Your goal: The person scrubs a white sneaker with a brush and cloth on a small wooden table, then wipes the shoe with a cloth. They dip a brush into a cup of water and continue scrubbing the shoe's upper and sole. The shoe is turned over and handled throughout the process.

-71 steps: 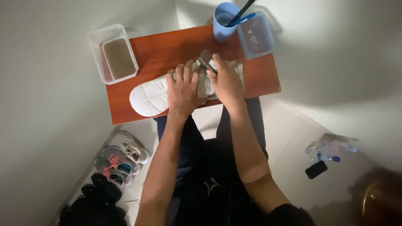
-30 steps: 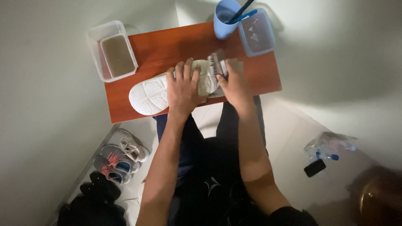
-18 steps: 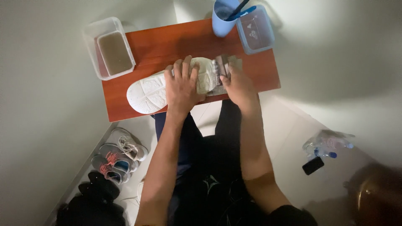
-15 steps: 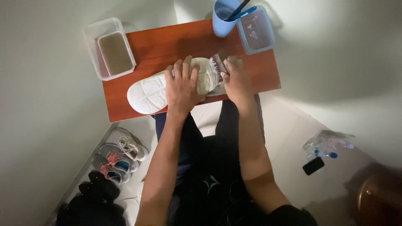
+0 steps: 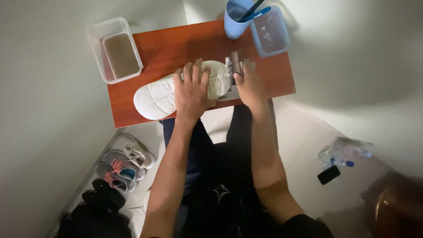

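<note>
Both hands are on the shoe (image 5: 158,94), which lies sole-up on the wooden surface (image 5: 176,44), long axis running left-right with the toe out to the left. Left hand (image 5: 191,90) is spread flat, pressing down mid-sole. Right hand (image 5: 249,86) sits at the heel end, fingers curled around a small brush (image 5: 231,66) by the look of it, hard to tell. Blue cup (image 5: 235,17) and a clear tub (image 5: 269,31) sit just behind, another tub (image 5: 115,49) far left. More shoes (image 5: 121,163) on the floor.
</note>
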